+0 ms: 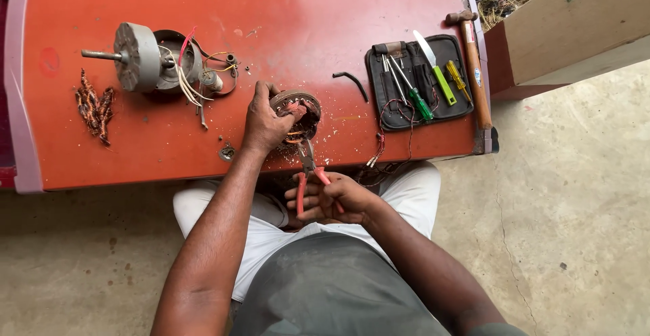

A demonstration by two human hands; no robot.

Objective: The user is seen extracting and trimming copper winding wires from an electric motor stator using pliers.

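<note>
My left hand (264, 120) grips a round metal stator ring (298, 109) with copper windings, pressing it onto the red table (305, 11) near the front edge. My right hand (335, 199) is closed around the orange handles of a pair of pliers (306, 173). The pliers' jaws reach up into the ring's lower side. Small chips and debris lie scattered around the ring.
A grey motor housing with shaft and loose wires (152, 61) lies at the table's left, beside a clump of copper wire (95, 106). A black tool pouch with screwdrivers (420, 82), a hammer (474, 72) and a bent black piece (352, 82) lie to the right.
</note>
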